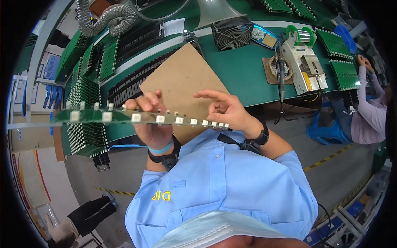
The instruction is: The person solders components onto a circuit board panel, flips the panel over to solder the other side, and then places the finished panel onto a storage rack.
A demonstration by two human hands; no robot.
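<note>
A long green circuit board (148, 119) with white square components along its edges is held up nearly edge-on in front of my chest. My left hand (152, 133) grips it, the fingertips showing above its far edge and the palm below. Close to the board's right end is my right hand (228, 110), its index finger stretched leftward and the other fingers partly bent and apart. Whether the right hand touches the board is not clear. Beneath both hands lies a brown flat sheet (182, 76) on the green bench (244, 78).
Stacked circuit boards (84, 132) stand at left, beside a black slotted rack (138, 78). A fan (233, 35) sits at the back. To the right are a soldering iron (281, 76) and a solder wire feeder (304, 62). A co-worker (368, 107) sits far right.
</note>
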